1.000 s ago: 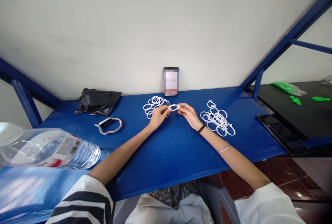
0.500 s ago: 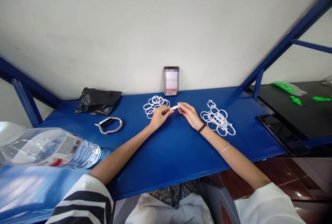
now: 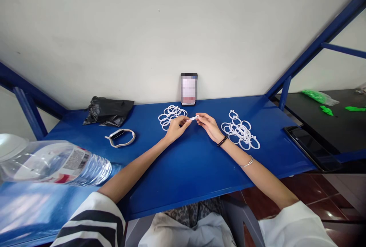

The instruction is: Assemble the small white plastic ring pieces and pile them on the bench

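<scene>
Between my two hands is one white plastic ring (image 3: pixel 193 118), seen nearly edge-on, with a small eyelet at its right end. My left hand (image 3: pixel 176 128) pinches its left end between thumb and fingers. The fingertips of my right hand (image 3: pixel 208 125) are closed on the eyelet end. Behind my left hand lies a pile of white rings (image 3: pixel 167 116), partly covered by that hand. Another, overlapping pile of white rings (image 3: pixel 242 131) rests to the right of my right wrist.
A phone (image 3: pixel 189 89) leans upright against the wall behind my hands. On the blue table (image 3: pixel 183 170) are a black plastic bag (image 3: pixel 111 110), a watch (image 3: pixel 121 138) and, at the left, a large water bottle (image 3: pixel 57 161). Another dark phone (image 3: pixel 310 147) lies at the right edge.
The ring between my hands has turned slightly, and less of it shows now. My hands stay in almost the same place, and both ring piles look unchanged.
</scene>
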`<action>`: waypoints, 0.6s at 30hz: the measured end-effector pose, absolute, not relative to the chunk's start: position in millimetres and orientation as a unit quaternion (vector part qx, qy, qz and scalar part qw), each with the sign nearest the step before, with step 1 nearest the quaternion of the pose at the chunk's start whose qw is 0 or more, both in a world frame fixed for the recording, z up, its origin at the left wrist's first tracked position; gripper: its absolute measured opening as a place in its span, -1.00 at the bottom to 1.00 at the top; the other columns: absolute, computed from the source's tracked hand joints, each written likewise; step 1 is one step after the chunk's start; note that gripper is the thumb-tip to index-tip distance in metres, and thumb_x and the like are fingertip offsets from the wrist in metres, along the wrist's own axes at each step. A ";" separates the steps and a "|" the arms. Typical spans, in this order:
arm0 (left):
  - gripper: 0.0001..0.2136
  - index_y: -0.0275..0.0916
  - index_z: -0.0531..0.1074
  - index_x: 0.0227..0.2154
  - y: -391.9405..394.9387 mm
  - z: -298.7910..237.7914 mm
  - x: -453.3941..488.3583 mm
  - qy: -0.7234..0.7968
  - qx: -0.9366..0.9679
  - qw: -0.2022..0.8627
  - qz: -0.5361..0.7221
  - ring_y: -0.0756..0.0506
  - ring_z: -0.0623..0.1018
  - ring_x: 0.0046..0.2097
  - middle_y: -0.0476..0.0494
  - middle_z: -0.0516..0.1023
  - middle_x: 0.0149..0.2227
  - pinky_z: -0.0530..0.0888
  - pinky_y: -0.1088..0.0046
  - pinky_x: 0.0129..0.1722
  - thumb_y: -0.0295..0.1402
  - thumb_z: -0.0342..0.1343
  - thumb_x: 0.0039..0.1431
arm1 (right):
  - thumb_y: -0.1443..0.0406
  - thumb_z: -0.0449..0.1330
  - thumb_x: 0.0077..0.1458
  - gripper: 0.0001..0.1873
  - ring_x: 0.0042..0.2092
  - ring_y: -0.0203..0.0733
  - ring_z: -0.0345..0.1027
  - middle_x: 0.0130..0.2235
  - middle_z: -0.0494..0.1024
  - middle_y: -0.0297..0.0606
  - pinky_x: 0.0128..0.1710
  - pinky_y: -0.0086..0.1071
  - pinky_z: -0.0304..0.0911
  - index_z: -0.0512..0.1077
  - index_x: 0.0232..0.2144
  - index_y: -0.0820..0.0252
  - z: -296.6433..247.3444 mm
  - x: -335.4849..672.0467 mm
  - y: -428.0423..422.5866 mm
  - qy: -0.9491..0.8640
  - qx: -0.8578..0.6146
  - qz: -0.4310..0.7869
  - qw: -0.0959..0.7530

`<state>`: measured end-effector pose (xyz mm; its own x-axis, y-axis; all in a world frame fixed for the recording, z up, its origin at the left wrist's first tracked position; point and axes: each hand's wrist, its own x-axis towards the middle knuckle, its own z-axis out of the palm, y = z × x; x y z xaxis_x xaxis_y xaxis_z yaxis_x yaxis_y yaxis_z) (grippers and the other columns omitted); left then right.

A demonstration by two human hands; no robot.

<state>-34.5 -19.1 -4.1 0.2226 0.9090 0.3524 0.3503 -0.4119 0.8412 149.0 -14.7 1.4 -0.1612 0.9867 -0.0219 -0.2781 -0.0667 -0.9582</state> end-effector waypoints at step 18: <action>-0.74 -0.25 0.46 -0.22 -19.3 -3.5 -34.2 0.430 0.704 0.317 0.468 -0.06 0.55 -0.23 -0.19 0.56 -0.16 0.52 0.49 -0.37 -0.17 0.11 0.15 | 0.14 0.42 -0.14 -0.67 -0.25 -0.29 0.36 -0.26 0.55 -0.31 -0.18 -0.38 0.27 0.57 -0.26 0.05 0.7 149.4 -14.8 -0.467 -0.381 0.610 0.514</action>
